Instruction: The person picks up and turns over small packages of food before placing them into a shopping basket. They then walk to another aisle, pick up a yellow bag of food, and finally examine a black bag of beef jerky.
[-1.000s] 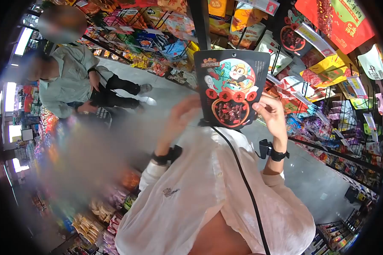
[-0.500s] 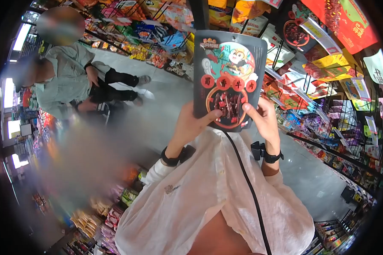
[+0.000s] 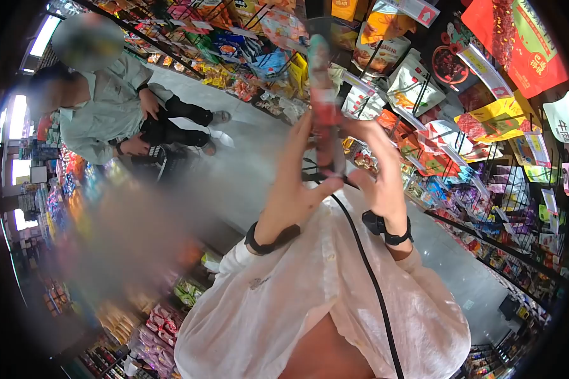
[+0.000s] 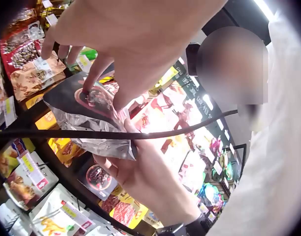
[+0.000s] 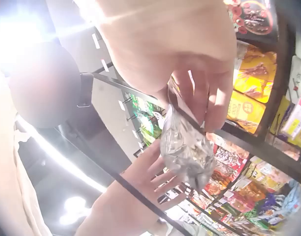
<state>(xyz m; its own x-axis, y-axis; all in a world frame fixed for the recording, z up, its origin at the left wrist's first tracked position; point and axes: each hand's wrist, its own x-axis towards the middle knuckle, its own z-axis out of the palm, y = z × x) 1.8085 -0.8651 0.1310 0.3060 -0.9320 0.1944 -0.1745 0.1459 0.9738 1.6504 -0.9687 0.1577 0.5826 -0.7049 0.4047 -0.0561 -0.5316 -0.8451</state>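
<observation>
A black snack pouch [image 3: 323, 95] with a silvery bottom fold stands nearly edge-on between both hands in the head view, blurred by motion. Its printed bowl of dark meat faces my left hand [image 3: 297, 183]. That hand is spread, with index finger and thumb touching the printed face in the left wrist view. My right hand [image 3: 382, 183] grips the pouch's lower end, its thumb on the printed side and its fingers behind. The right wrist view shows the crinkled silvery fold [image 5: 187, 147] below this hand.
Racks of hanging snack packets rise ahead and to the right, with a red pouch [image 3: 537, 50] and a yellow packet [image 3: 496, 120] close by. A person [image 3: 110, 110] in a light shirt stands at the left. A black cable [image 3: 366, 271] runs down my shirt front.
The pouch has turned from facing me to nearly edge-on. My left hand has moved from pinching its lower edge to touching its printed face, fingers spread.
</observation>
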